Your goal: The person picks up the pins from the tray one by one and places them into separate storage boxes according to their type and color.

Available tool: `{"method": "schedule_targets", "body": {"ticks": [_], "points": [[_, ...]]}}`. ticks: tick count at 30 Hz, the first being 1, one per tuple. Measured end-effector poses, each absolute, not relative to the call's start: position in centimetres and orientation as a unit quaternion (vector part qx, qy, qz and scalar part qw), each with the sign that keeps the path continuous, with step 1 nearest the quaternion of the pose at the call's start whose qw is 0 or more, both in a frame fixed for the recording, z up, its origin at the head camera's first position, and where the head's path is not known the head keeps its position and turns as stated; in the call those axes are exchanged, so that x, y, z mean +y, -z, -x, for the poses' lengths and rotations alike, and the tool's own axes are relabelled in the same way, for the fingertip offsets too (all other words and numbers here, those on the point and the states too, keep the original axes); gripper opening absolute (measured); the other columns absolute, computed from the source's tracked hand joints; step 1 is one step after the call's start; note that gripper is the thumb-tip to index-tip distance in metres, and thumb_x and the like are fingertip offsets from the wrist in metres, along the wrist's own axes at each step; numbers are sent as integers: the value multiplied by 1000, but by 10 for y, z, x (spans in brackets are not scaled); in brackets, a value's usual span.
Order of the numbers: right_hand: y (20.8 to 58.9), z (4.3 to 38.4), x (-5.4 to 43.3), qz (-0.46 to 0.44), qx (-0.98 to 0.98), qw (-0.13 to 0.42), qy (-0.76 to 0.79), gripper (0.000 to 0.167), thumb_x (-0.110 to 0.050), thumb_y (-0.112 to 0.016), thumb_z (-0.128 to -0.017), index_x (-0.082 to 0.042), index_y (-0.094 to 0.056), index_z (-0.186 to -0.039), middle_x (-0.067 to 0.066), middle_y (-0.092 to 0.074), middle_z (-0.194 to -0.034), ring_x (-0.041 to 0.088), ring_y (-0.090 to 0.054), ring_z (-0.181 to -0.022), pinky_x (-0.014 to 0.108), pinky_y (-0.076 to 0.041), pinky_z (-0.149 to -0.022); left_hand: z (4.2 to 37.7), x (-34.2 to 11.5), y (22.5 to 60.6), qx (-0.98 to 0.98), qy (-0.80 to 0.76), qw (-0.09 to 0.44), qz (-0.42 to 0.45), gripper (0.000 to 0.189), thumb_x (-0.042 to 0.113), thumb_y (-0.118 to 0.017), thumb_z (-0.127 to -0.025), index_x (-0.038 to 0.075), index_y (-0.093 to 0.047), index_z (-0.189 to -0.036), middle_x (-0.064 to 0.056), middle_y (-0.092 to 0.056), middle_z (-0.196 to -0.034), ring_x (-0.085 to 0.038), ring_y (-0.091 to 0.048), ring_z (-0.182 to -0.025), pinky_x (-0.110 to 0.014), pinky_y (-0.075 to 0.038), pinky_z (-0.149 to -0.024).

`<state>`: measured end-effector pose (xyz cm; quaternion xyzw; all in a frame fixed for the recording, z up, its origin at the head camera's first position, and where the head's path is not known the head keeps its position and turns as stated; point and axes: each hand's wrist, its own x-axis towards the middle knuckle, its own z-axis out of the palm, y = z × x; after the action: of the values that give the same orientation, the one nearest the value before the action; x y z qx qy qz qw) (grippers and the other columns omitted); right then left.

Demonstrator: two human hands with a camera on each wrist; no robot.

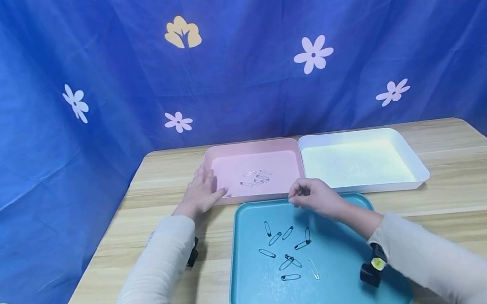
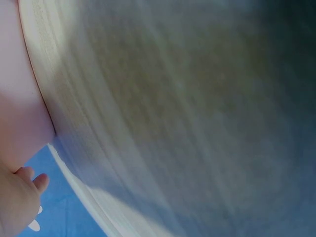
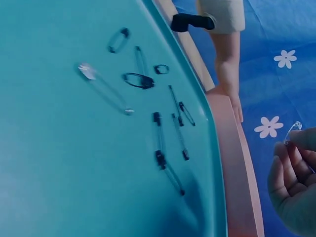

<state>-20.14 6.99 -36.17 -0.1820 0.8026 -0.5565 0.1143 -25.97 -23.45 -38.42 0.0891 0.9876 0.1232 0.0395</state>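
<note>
In the head view, the left hand (image 1: 200,191) is spread, its fingers along the left end of the pink box (image 1: 294,154), the thumb reaching over the near rim. The right hand (image 1: 312,195) is above the far edge of the teal tray (image 1: 356,289), its fingertips drawn together. From it, the pink box lies ahead and to the left, its near right corner close by; the white box (image 1: 414,166) lies ahead and to the right. Silver pins (image 1: 261,176) lie in the pink box. Dark pins (image 1: 291,277) and one silver pin (image 1: 313,269) lie on the tray, back toward the person and nearer the right hand than the left.

The left wrist view shows mostly blurred table (image 2: 163,98), with part of the left hand at the lower left edge; nothing is seen held there.

In the right wrist view, the right hand pinches a silver safety pin (image 3: 293,132) between thumb and finger. Its long axis runs slantwise, sticking out past the fingertips, and it is clear of the tray.
</note>
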Motion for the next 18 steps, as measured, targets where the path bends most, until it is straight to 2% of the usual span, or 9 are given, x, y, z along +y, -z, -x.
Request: {"method": "schedule_targets", "body": {"ticks": [7,18], "points": [[359,222,44,143,802,85,574,8,-5,-59,-79,0,-57,-84,5,-53,-72,17,-50,-65,29,-47,-61,260,-236,385,988,-119,41,-92,81,53,-37,-83,-1,-9,-137,-23,9,-140,-37,4,-127,-53,-10,-99],[362,253,11,90,814,83,567,8,-2,-60,-77,2,-58,-84,9,-58,-75,22,-57,-67,29,-49,-60,261,-237,387,989,-118,41,-82,82,54,-38,-83,1,-7,-137,-22,9,-140,-36,3,-127,-52,-10,-99]]}}
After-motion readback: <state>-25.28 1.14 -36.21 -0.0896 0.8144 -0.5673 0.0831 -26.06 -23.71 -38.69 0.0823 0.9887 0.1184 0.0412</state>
